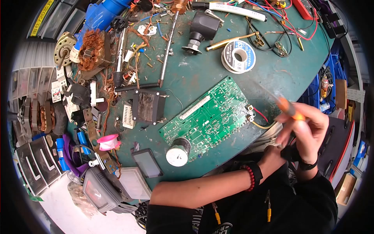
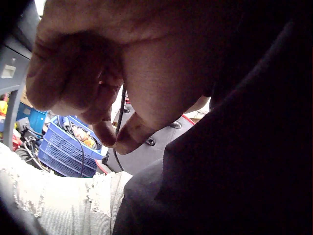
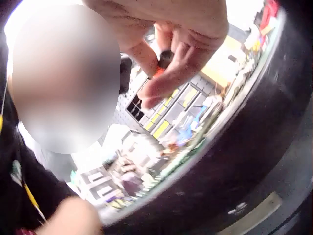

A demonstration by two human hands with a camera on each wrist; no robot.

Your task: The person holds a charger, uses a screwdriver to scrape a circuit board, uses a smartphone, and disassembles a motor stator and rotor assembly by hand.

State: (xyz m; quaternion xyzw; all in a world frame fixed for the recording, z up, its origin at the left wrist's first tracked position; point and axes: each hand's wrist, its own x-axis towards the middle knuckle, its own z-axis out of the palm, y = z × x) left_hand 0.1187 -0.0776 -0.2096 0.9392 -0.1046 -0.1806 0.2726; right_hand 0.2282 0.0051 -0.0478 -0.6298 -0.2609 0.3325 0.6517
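Presently, one orange tool (image 1: 290, 109) is gripped in the right hand (image 1: 307, 138), one black cord (image 2: 122, 107) pinched in the left hand (image 2: 146, 73). On the littered green desk (image 1: 196, 72) are set one board (image 1: 206, 121), one solder reel (image 1: 249, 56), one pink spool (image 1: 105, 140); beyond, one blue basket (image 2: 68, 149) is seen.

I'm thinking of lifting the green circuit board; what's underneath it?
Green tabletop shows around the green circuit board, which appears to lie on it. The board's underside and anything directly beneath are covered, so I can't tell.
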